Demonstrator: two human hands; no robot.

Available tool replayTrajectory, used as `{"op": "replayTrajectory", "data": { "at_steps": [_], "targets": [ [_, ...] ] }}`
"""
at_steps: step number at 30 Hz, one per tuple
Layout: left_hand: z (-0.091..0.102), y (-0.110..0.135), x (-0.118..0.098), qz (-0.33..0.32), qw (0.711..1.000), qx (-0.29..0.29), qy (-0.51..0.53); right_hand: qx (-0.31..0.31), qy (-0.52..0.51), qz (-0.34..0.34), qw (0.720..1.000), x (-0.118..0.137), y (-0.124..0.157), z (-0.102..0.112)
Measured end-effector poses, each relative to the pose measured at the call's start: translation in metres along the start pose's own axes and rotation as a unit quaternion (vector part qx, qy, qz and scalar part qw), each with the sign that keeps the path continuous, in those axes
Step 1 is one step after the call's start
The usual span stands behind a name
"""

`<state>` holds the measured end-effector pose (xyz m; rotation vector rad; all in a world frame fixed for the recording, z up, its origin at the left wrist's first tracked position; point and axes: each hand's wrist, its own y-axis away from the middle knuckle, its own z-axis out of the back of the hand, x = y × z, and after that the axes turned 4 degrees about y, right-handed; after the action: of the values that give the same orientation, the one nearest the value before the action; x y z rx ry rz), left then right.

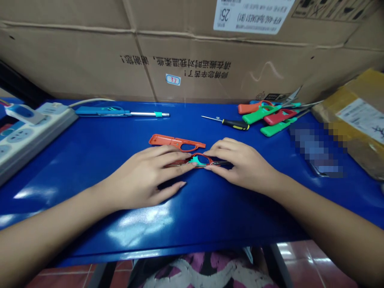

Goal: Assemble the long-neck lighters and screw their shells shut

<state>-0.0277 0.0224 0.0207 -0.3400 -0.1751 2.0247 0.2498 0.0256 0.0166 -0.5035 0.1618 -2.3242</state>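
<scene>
In the middle of the table lies an opened gas lighter, with a red casing, a ring-shaped trigger guard and a green trigger. My left hand is spread over its handle end and hides most of it. Fingertips of that hand touch the lighter by the trigger, while the thumb stays apart. My right hand pinches the front of the guard between thumb and fingers. A dark, thin piece shows under the right fingers. Just beyond the hands rests a loose orange casing half, inner side up.
A black-and-yellow screwdriver lies farther back. Several lighters are piled at the back right, beside a blurred phone and a yellow-taped package. At left are a blue lighter and power strip. A cardboard wall stands behind.
</scene>
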Motion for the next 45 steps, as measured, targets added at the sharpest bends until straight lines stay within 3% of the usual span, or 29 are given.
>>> {"op": "replayTrajectory", "data": {
  "at_steps": [5,12,20,25,29,31,35,41,45],
  "targets": [
    [-0.004,0.001,0.001,-0.001,0.999,0.054,-0.003,-0.017,-0.107,-0.05,0.993,-0.004,-0.004,-0.008],
    [-0.006,0.001,0.001,-0.02,0.999,0.028,0.032,0.0,-0.199,-0.112,0.974,-0.005,-0.005,-0.008],
    [-0.005,0.0,0.0,-0.001,0.999,0.022,0.048,0.036,-0.219,-0.137,0.965,-0.004,-0.008,-0.002],
    [-0.004,0.001,0.0,0.003,0.999,0.026,0.044,0.003,-0.2,-0.12,0.972,-0.005,-0.007,-0.005],
    [0.002,0.001,0.007,0.03,0.993,-0.032,0.105,-0.039,-0.171,-0.119,0.977,-0.01,-0.006,0.006],
    [0.008,0.001,0.013,0.065,0.989,-0.047,0.124,-0.02,-0.164,-0.133,0.977,-0.012,-0.007,0.012],
    [0.014,0.0,0.026,0.121,0.981,-0.006,0.154,0.048,-0.172,-0.153,0.972,-0.013,-0.007,0.014],
    [0.005,0.0,0.034,0.206,0.94,0.013,0.272,0.091,-0.17,-0.184,0.964,-0.013,-0.007,0.007],
    [0.006,0.001,0.036,0.2,0.934,0.021,0.296,0.109,-0.158,-0.202,0.96,-0.014,-0.006,0.011]
  ]
}}
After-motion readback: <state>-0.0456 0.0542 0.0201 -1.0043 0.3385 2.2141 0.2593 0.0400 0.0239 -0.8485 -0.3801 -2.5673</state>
